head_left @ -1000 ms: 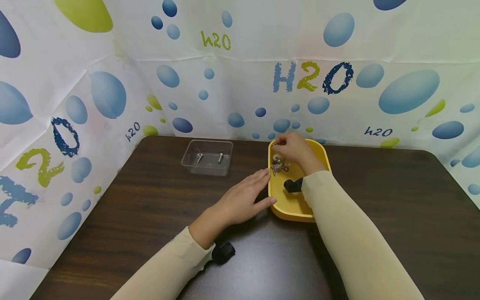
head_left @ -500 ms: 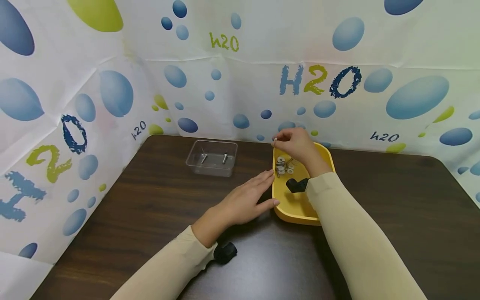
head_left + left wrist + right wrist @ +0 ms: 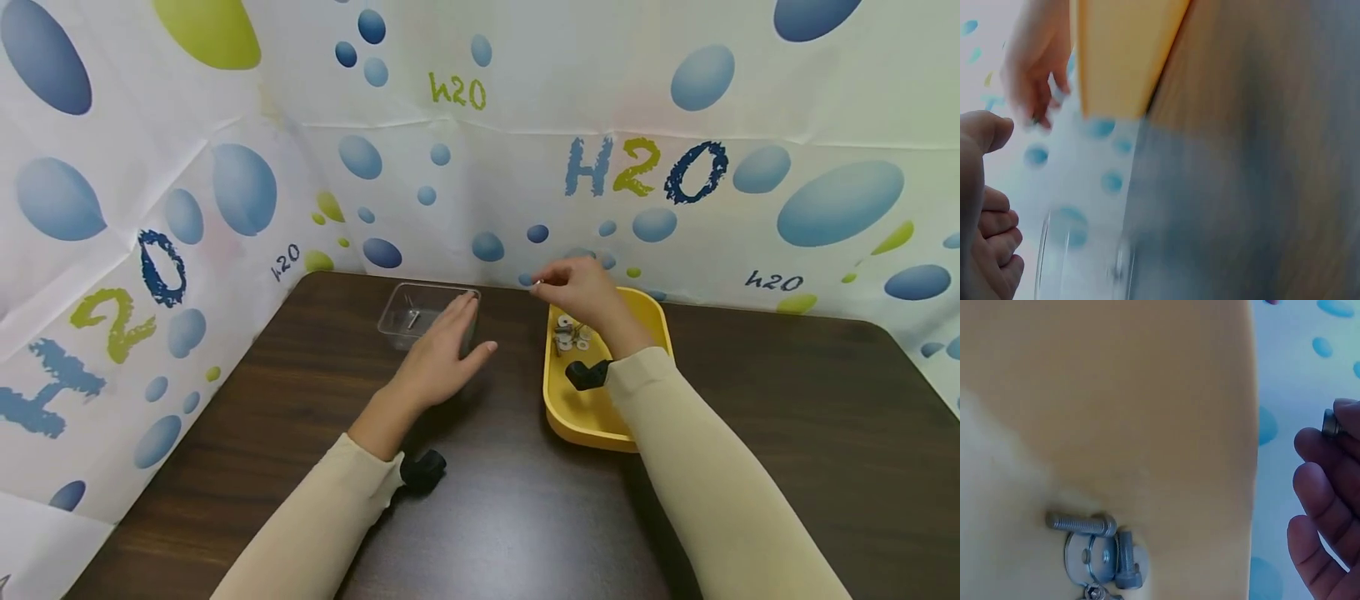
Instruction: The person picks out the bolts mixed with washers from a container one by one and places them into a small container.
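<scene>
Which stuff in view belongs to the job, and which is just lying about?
Seemingly in the job:
right hand, pinching a small metal piece
yellow tray with screws and washers
clear box, a screw visible inside
left hand, near the box

Just around:
table
printed sheet
black wrist gadgets

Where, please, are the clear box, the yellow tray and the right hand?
Clear box (image 3: 401, 341), head view: front wall.
Yellow tray (image 3: 594, 410), head view: bare floor.
Right hand (image 3: 588, 295), head view: back of the hand.
</scene>
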A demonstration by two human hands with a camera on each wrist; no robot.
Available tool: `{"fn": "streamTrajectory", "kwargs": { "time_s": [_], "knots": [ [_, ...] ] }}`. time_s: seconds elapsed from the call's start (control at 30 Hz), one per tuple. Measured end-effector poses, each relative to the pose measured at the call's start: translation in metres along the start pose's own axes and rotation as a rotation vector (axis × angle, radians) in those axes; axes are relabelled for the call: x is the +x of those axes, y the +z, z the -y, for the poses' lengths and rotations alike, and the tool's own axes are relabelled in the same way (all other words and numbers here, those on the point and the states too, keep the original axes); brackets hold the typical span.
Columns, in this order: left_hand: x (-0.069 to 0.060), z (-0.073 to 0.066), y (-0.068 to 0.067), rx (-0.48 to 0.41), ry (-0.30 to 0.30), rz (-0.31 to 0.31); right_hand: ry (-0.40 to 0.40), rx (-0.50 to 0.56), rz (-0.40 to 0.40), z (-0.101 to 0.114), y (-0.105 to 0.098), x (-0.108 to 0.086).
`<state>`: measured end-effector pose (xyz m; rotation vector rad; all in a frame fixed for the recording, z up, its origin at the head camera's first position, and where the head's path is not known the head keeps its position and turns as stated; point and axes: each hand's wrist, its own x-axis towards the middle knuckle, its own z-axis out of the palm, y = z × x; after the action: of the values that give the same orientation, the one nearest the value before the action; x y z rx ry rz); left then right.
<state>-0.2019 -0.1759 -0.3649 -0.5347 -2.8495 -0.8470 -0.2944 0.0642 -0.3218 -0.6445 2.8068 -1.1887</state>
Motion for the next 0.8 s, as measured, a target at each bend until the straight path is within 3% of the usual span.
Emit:
{"fn": "streamTrajectory", "kwargs": {
  "time_s": [0.13, 0.33, 0.57, 0.8],
  "knots": [
    [0.001, 0.027, -0.015, 0.014, -0.088, -0.049, -0.031, -0.045, 0.023, 0.008, 0.003, 0.002],
    [-0.002, 0.057, -0.029, 0.058, -0.195, -0.043, -0.090, -0.073, 0.060, 0.025, 0.011, 0.006],
    [-0.004, 0.073, -0.034, 0.042, -0.262, -0.015, -0.142, -0.067, 0.072, 0.049, 0.025, 0.007],
    [-0.005, 0.083, -0.033, 0.022, -0.300, 0.016, -0.146, -0.092, 0.076, 0.065, 0.043, 0.009]
  ]
}}
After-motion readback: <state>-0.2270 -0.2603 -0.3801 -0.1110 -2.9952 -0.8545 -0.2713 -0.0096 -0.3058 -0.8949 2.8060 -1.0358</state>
